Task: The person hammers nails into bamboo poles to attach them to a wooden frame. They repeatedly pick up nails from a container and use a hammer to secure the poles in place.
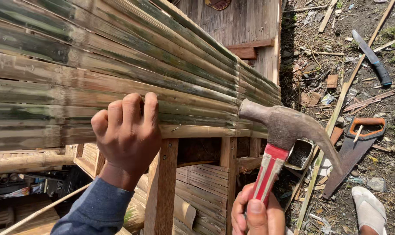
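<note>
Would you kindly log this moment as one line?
left hand: pressing bamboo slats | right hand: gripping claw hammer, raised | nail: protruding | handsaw: on ground

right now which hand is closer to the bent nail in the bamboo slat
Left. The left hand presses the bamboo slat just beside the bent nail; the right hand is lower right, gripping the hammer.
</note>
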